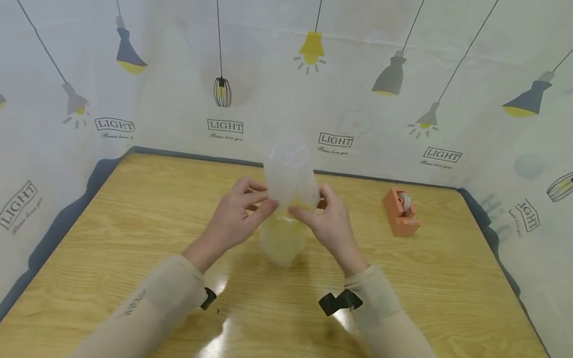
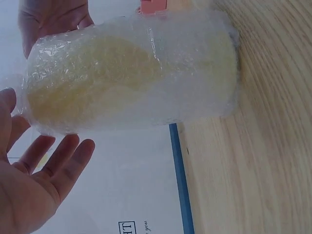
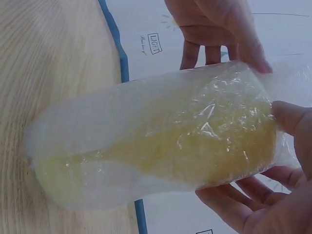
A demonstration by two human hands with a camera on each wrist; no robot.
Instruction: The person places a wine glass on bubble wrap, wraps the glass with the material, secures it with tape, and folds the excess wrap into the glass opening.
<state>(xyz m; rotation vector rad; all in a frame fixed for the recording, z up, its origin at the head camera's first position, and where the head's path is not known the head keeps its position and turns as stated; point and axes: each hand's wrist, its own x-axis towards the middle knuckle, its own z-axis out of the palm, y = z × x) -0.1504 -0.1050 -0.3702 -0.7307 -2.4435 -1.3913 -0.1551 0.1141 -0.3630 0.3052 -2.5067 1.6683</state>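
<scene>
A tall bundle of bubble wrap (image 1: 291,174) stands upright at the middle of the table. Through it shows a yellowish stemmed glass (image 3: 204,151), its bowl at the top, a narrow stem and a round foot below. The wrap stretches loosely past the glass rim. My left hand (image 1: 233,214) holds the bundle's left side near the rim, thumb in front and fingers along the side. Opposite it, my right hand (image 1: 333,222) grips the right side, with its thumb at the rim and its fingers round the wrap.
An orange tape dispenser (image 1: 400,220) with a roll of tape stands to the right on the wooden table (image 1: 432,284). Behind and at both sides hangs a white cloth (image 1: 264,53) printed with lamps. Each wrist wears a black strap (image 1: 340,302).
</scene>
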